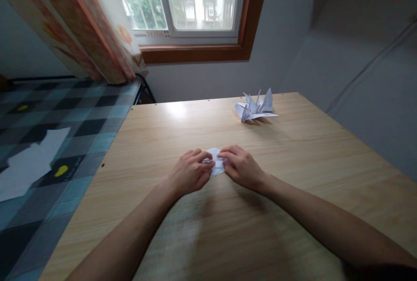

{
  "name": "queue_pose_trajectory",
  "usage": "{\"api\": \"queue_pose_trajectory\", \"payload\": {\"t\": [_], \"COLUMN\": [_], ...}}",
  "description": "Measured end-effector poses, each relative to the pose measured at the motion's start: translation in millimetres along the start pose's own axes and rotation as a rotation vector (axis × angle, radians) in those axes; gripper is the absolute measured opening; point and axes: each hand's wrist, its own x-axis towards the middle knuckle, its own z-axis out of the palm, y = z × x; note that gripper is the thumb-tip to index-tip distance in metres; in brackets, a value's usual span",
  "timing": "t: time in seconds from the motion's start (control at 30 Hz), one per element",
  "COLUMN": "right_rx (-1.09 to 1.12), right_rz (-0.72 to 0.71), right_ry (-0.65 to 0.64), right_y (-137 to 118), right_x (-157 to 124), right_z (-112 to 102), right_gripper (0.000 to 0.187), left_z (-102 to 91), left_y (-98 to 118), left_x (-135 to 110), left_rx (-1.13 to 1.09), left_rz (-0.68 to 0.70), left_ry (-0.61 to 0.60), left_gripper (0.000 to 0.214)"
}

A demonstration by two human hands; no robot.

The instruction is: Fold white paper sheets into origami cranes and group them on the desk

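A small piece of folded white paper [217,163] lies at the middle of the wooden table [156,142], between my two hands. My left hand [193,170] pinches its left side with thumb and fingers. On the opposite side my right hand [241,166] grips the paper's right edge, fingertips bent over it. Creases run across the visible part; both side edges are covered by my fingers. Farther back on the table stand several folded paper cranes [256,108], clustered together with their wings spread.
Left of the table is a surface with a checked cloth [94,109], bearing loose white paper sheets [35,157]. Beyond the table are a wall, a window [202,3] and a patterned curtain [94,24]. A cable [368,64] runs along the right wall.
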Motion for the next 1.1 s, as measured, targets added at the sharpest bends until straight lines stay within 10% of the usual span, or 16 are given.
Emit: {"api": "queue_pose_trajectory", "payload": {"t": [0.47,1.1], "right_rx": [0.2,-0.03], "right_rz": [0.397,0.153], "right_ry": [-0.04,-0.099], "right_y": [19,0], "right_x": [22,10], "right_z": [9,0], "right_gripper": [0.038,0.01], "left_z": [1.7,4.3], "left_y": [2,3], "left_x": [3,2], "left_rx": [0.024,0.05], "left_rz": [0.04,0.102], "left_ry": [-0.065,-0.026], "left_gripper": [0.026,0.027]}}
